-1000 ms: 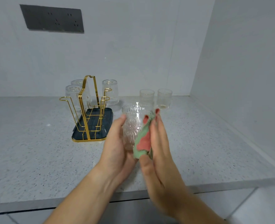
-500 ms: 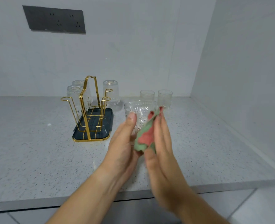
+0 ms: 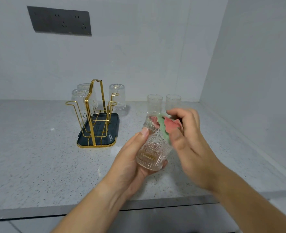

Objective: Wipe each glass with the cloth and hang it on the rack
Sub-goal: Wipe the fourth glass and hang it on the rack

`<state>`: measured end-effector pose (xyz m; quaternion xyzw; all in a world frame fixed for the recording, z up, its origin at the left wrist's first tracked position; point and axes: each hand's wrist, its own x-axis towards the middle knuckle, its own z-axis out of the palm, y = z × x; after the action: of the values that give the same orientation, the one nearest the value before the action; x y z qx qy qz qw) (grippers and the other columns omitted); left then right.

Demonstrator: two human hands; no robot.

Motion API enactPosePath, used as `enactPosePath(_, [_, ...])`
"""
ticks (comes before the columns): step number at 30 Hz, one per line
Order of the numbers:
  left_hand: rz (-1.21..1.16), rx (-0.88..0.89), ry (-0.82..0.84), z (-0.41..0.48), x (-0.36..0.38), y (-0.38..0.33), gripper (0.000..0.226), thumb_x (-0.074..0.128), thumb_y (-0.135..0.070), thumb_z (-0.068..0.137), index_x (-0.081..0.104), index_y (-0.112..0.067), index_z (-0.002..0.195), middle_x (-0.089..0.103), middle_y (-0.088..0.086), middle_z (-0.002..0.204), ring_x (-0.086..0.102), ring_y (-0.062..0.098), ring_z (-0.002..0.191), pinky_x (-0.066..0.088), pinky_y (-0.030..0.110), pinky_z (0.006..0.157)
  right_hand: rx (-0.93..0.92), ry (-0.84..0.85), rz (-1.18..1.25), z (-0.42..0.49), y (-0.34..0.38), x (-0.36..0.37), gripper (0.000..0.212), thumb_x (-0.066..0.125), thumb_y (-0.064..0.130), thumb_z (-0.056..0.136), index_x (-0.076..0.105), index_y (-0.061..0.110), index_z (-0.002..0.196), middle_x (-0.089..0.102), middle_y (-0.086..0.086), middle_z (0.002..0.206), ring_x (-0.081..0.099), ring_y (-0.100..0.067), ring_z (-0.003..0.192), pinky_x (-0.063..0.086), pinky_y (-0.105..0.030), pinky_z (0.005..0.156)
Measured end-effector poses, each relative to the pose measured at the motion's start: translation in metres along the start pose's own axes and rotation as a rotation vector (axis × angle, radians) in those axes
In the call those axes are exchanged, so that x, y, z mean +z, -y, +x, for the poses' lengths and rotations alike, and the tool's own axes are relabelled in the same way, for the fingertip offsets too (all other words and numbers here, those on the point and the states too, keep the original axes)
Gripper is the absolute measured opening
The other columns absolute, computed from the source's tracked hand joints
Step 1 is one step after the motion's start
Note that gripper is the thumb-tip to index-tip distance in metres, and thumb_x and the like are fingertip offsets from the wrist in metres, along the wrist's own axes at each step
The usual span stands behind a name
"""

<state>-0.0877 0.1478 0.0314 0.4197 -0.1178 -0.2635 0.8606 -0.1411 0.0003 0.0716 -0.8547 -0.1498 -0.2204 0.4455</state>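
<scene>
Head view: right hand, flat before, now pinching cloth at glass rim; left hand tight round base.

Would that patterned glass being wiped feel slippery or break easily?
Probably rigid and breakable: the glass is clear. Its ribbed sides likely help grip; the left hand holds it tilted. Laid down, its round body might roll.

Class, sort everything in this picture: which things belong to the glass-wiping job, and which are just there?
Belongs to the job: held glass, cloth, gold rack, two upright glasses, three inverted glasses at the rack.
Just there: socket panel, countertop.
</scene>
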Motion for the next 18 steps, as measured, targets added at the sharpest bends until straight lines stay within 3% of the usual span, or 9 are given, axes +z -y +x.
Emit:
enactPosePath(3, [0.000, -0.014, -0.012, -0.001, -0.007, -0.007, 0.055, 0.073, -0.048, 0.087, 0.072, -0.010, 0.126, 0.071, 0.016, 0.116, 0.066, 0.024, 0.088, 0.058, 0.038, 0.068, -0.015, 0.117, 0.001, -0.003, 0.005, -0.016, 0.043, 0.050, 0.069, 0.088, 0.048, 0.035, 0.115, 0.053, 0.020, 0.095, 0.055, -0.004, 0.076, 0.044, -0.016, 0.063])
enactPosePath(6, [0.042, -0.022, -0.001, -0.003, -0.014, -0.010, 0.075, 0.073, -0.050, 0.081, 0.058, -0.006, 0.140, 0.070, 0.020, 0.120, 0.070, 0.026, 0.087, 0.061, 0.039, 0.066, -0.013, 0.229, -0.019, 0.001, 0.007, -0.033, 0.048, 0.058, 0.082, 0.076, 0.064, 0.043, 0.104, 0.060, 0.008, 0.081, 0.050, -0.026, 0.064, 0.043, -0.041, 0.058])
enactPosePath(9, [0.074, -0.057, 0.036, -0.005, -0.012, -0.013, 0.079, 0.073, -0.052, 0.077, 0.057, -0.006, 0.140, 0.071, 0.023, 0.122, 0.071, 0.030, 0.093, 0.062, 0.046, 0.072, 0.021, 0.345, -0.087, 0.005, 0.008, -0.042, 0.058, 0.061, 0.085, 0.069, 0.069, 0.044, 0.110, 0.060, 0.016, 0.076, 0.042, -0.014, 0.060, 0.039, -0.039, 0.057])
enactPosePath(11, [0.115, -0.078, 0.032, -0.005, -0.010, -0.013, 0.080, 0.073, -0.054, 0.076, 0.059, -0.007, 0.139, 0.068, 0.025, 0.131, 0.068, 0.037, 0.104, 0.057, 0.055, 0.088, 0.053, 0.470, -0.115, 0.007, 0.013, -0.043, 0.051, 0.072, 0.075, 0.071, 0.071, 0.043, 0.110, 0.066, 0.027, 0.080, 0.050, -0.001, 0.063, 0.039, -0.023, 0.057])
enactPosePath(13, [0.136, -0.097, 0.011, -0.006, -0.009, -0.010, 0.084, 0.077, -0.054, 0.074, 0.057, -0.004, 0.139, 0.071, 0.023, 0.125, 0.068, 0.036, 0.101, 0.058, 0.050, 0.083, 0.132, 0.594, -0.113, 0.009, 0.018, -0.042, 0.041, 0.084, 0.050, 0.075, 0.074, 0.036, 0.112, 0.073, 0.032, 0.096, 0.064, 0.013, 0.084, 0.043, -0.004, 0.073])
enactPosePath(14, [0.142, -0.102, -0.001, -0.006, -0.009, -0.007, 0.086, 0.079, -0.054, 0.074, 0.056, -0.002, 0.138, 0.071, 0.023, 0.120, 0.069, 0.035, 0.097, 0.060, 0.046, 0.076, 0.170, 0.651, -0.112, 0.010, 0.020, -0.041, 0.039, 0.085, 0.041, 0.076, 0.075, 0.033, 0.113, 0.074, 0.030, 0.104, 0.066, 0.014, 0.096, 0.043, -0.002, 0.082])
enactPosePath(16, [0.152, -0.084, -0.017, -0.007, -0.008, -0.001, 0.086, 0.080, -0.054, 0.070, 0.055, 0.002, 0.130, 0.069, 0.024, 0.108, 0.067, 0.035, 0.089, 0.060, 0.040, 0.065, 0.206, 0.747, -0.108, 0.010, 0.019, -0.040, 0.039, 0.085, 0.031, 0.081, 0.074, 0.029, 0.118, 0.075, 0.023, 0.114, 0.067, 0.007, 0.110, 0.045, -0.013, 0.099])
enactPosePath(18, [0.175, -0.014, -0.030, -0.009, -0.006, 0.003, 0.067, 0.083, -0.051, 0.067, 0.061, -0.003, 0.109, 0.065, 0.021, 0.093, 0.064, 0.031, 0.077, 0.057, 0.038, 0.061, 0.221, 0.803, -0.080, 0.008, 0.020, -0.038, 0.041, 0.084, 0.026, 0.084, 0.073, 0.029, 0.124, 0.073, 0.022, 0.120, 0.065, 0.003, 0.118, 0.045, -0.025, 0.109])
